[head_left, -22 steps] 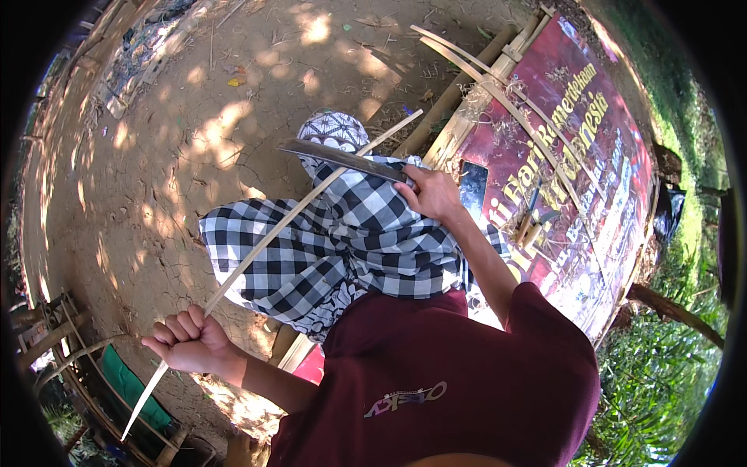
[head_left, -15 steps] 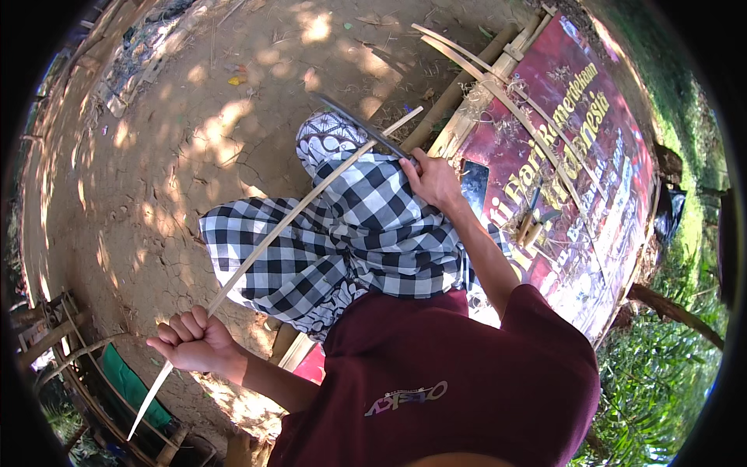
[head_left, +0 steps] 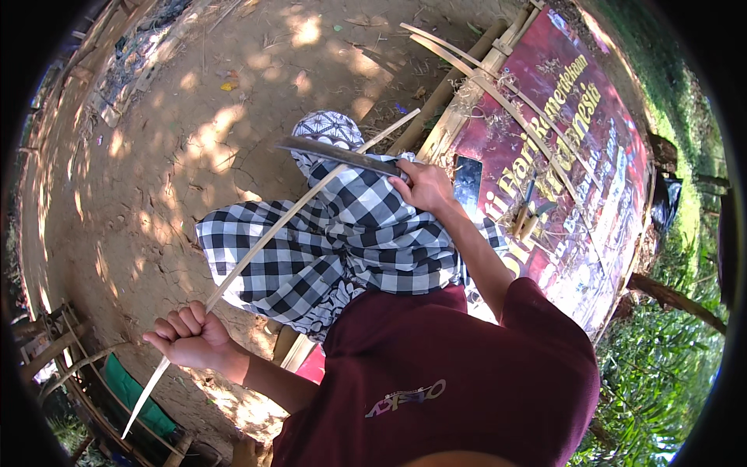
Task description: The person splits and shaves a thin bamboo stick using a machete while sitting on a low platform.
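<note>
While my left hand (head_left: 187,336) fists tight around the bamboo strip (head_left: 272,233), my right hand's (head_left: 424,187) fingers clamp the machete (head_left: 342,156), blade crossing the strip.

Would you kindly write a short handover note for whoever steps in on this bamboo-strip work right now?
Left hand: closed in a fist around the long bamboo strip, near its lower end.
Right hand: gripping the handle of a long dark blade, which lies across the strip over the checked cloth on the lap.
Nearby: more bamboo strips and a few small tools rest on the red banner to the right.
Done: strip and blade are both in hand and crossing.
Left: how far the strip has been worked cannot be told; the spare strips look untouched.
</note>
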Demonstrator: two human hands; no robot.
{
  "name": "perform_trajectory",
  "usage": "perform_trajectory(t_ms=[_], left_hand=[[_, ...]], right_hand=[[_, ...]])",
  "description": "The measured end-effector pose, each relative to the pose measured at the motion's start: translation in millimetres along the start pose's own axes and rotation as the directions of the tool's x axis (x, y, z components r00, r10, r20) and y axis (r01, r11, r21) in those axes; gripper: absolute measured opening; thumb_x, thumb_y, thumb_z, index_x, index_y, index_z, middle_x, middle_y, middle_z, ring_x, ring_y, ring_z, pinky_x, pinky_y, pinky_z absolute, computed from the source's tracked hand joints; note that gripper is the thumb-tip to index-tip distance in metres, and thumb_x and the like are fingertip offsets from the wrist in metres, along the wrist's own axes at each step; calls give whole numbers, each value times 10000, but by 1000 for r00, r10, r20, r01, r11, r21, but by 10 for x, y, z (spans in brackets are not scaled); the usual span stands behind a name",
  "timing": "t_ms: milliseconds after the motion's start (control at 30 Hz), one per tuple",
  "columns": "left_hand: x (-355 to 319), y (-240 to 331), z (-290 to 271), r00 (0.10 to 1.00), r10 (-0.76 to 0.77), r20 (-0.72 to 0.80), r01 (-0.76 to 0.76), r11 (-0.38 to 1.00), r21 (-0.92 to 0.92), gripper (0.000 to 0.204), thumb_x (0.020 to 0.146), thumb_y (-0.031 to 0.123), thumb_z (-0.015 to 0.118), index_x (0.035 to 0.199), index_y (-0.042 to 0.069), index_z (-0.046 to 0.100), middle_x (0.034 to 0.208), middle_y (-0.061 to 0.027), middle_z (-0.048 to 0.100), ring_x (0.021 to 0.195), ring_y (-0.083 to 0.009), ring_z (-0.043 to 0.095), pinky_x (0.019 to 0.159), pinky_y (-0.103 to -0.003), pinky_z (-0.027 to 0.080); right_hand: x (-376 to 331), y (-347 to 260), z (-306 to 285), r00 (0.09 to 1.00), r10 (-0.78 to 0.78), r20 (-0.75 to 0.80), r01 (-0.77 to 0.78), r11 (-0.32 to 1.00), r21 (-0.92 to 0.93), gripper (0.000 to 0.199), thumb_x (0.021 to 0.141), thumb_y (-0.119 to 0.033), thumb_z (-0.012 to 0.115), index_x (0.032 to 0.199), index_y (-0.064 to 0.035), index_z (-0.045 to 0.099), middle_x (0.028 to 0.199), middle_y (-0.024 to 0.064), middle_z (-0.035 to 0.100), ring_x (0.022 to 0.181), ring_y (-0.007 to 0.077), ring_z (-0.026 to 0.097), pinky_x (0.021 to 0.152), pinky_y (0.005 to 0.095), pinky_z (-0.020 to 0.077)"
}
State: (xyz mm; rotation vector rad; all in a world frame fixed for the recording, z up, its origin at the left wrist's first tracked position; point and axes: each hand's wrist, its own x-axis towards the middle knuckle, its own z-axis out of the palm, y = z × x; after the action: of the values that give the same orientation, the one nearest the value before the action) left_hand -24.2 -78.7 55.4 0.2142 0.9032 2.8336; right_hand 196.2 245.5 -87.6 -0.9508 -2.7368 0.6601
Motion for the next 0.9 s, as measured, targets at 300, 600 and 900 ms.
perform_trajectory(t_ms=[300, 600, 900], left_hand=[[-48, -120, 74, 989, 46, -140, -33, 995, 93, 490, 1008, 407, 267, 593, 176, 148, 503, 52, 62, 450, -84, 27, 424, -256, 103], [-58, -134, -98, 994, 5, -105, 1, 999, 52, 507, 1001, 446, 237, 583, 171, 156, 504, 48, 69, 450, -83, 41, 424, -252, 111], [-73, 8, -239, 999, -12, 38, 12, 1000, 8, 505, 1002, 450, 222, 586, 170, 161, 503, 44, 69, 449, -86, 41, 427, -257, 112]], right_hand=[[-2, 40, 33, 998, 0, -59, 3, 999, 54, 333, 868, -437, 516, 921, -114, 575, 665, 88, 645, 683, 342, 634, 620, 435, 509], [-36, -11, -23, 999, 40, -9, -39, 999, 24, 375, 881, -452, 487, 916, -94, 590, 670, 152, 635, 680, 369, 628, 621, 461, 507], [16, 412, -48, 958, 282, -47, -277, 957, 91, 377, 892, -421, 497, 916, -55, 585, 651, 150, 637, 686, 369, 638, 646, 461, 509]])
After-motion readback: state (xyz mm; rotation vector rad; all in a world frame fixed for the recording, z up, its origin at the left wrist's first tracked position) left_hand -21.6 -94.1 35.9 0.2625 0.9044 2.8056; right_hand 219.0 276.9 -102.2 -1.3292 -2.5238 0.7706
